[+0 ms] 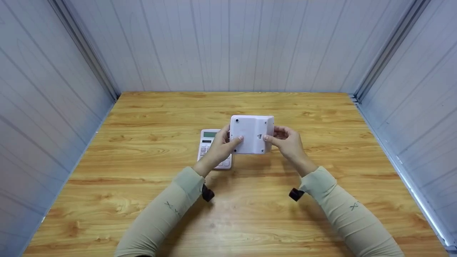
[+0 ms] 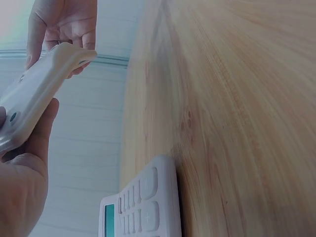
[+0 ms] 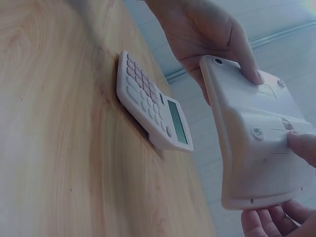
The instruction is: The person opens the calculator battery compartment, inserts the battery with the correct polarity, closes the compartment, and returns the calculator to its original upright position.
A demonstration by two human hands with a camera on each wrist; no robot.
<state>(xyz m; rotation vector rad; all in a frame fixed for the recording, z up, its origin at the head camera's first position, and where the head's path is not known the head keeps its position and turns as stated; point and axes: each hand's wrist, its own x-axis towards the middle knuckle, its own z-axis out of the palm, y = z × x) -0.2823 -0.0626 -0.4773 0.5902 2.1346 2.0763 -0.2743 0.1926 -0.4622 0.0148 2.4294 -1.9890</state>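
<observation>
Between both hands, a pale calculator (image 1: pixel 250 134) is held up above the table with its back toward the head camera. My left hand (image 1: pixel 220 148) grips one side, its thumb on the back and its fingers behind. At the other side my right hand (image 1: pixel 291 142) pinches the calculator, thumb beside a small battery-cover latch (image 3: pixel 286 124). Small round feet or screws dot the back; keys and most of the front are hidden. Below and left, a second pale calculator (image 3: pixel 148 101) lies face up on the table, partly covered by the left hand and wrist in the head view.
The wood-grain table (image 1: pixel 142 153) is bounded by pale panel walls (image 1: pixel 228 46) at the back and both sides. A small black wrist camera (image 1: pixel 207 193) sits under the left cuff, another black wrist camera (image 1: pixel 296 194) beside the right cuff.
</observation>
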